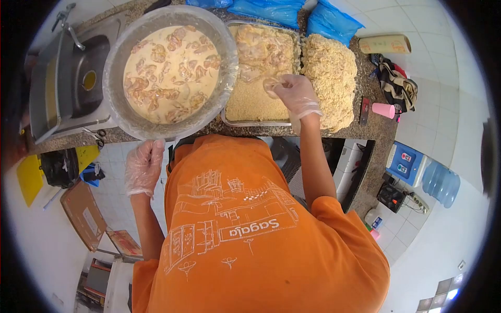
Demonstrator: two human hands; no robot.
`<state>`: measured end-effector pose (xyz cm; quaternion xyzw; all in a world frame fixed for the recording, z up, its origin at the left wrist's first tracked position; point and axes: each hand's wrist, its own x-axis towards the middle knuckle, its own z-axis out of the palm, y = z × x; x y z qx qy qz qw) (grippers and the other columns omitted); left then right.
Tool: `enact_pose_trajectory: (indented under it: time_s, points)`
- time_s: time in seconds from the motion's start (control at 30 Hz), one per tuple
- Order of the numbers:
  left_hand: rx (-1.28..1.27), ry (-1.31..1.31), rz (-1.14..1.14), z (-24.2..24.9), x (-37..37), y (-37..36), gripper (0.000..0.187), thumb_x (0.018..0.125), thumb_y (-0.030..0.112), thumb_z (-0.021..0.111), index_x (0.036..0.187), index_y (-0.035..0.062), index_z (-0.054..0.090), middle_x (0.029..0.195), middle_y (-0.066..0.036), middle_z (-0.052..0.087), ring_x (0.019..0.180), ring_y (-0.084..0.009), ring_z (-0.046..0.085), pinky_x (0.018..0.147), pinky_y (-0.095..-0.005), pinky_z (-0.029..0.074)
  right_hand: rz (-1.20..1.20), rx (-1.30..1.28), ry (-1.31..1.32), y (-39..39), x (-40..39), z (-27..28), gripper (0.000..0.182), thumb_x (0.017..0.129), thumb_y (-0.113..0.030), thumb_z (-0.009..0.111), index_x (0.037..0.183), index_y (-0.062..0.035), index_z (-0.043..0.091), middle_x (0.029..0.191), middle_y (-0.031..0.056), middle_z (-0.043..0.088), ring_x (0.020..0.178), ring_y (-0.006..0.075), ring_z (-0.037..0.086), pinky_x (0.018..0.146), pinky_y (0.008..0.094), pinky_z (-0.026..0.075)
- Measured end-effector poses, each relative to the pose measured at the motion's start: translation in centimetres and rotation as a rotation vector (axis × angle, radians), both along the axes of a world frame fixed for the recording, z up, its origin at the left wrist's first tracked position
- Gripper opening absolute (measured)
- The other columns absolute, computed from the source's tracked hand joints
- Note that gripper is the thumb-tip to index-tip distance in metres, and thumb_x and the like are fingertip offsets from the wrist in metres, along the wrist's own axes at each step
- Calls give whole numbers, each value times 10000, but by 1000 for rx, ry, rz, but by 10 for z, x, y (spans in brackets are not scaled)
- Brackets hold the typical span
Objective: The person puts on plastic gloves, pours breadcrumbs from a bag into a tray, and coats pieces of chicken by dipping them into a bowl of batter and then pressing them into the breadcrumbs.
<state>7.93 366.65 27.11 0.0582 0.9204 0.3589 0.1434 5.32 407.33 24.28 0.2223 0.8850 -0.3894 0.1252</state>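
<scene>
My left hand (144,166), in a clear plastic glove, is just below the rim of a large basin (116,99), its fingers pressed together; what they hold, if anything, is hidden. Raw meat pieces lie in pale batter (169,78) inside the basin. Over the metal tray (255,124) my gloved right hand (276,88) pinches a small pale piece of meat (270,86). Dry crumbs (255,101) fill the tray's near part, and meat pieces (263,49) lie at its far part. Right of the tray is a big heap of crumb-coated pieces (331,78).
A metal sink (90,78) is at the left, with scissors (95,136) at the counter edge. Blue bags (329,23) lie behind the tray. On the right are a cardboard roll (385,44), a pink cup (383,110) and a cloth bag (396,83).
</scene>
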Motion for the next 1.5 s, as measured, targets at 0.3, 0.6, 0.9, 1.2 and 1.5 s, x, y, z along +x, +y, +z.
enact_pose_trajectory:
  time_s: [0.3, 0.6, 0.9, 1.2, 1.5]
  points:
    - [3, -14, 40, -3, -3, -33, 406, 1026, 286, 613, 746, 2, 534, 602, -136, 460, 546, -271, 409, 545, -406, 383, 117, 371, 312, -37, -24, -32, 230, 833, -201, 604, 927, -46, 746, 868, 236, 702, 838, 417, 677, 788, 505, 545]
    - [31, 8, 95, -7, 7, -85, 367, 1015, 251, 620, 759, 11, 511, 638, -161, 475, 561, -332, 425, 550, -420, 393, 1088, 369, 8, -205, -93, -64, 177, 839, -139, 586, 938, -66, 713, 875, 208, 707, 845, 415, 688, 776, 501, 549]
    - [29, -19, 212, -11, 21, -109, 361, 1015, 254, 621, 758, 14, 535, 637, -148, 492, 565, -314, 441, 560, -404, 410, 1280, 341, -121, -251, -92, -107, 198, 785, -128, 621, 904, -28, 742, 867, 237, 706, 805, 416, 690, 741, 477, 554]
    - [80, -26, 176, -13, 20, -78, 380, 1016, 257, 615, 756, 6, 497, 651, -172, 461, 584, -336, 421, 571, -417, 405, 433, -515, -171, -127, -62, -43, 261, 832, -60, 704, 1081, 18, 721, 864, 75, 713, 756, 162, 675, 657, 312, 545]
    - [59, -74, -30, -3, -1, 1, 383, 1017, 317, 603, 789, 12, 565, 669, -168, 515, 606, -364, 480, 598, -434, 426, -82, -425, 181, 33, 25, -15, 350, 840, 30, 712, 1182, 85, 655, 933, 124, 738, 791, 167, 707, 690, 296, 570]
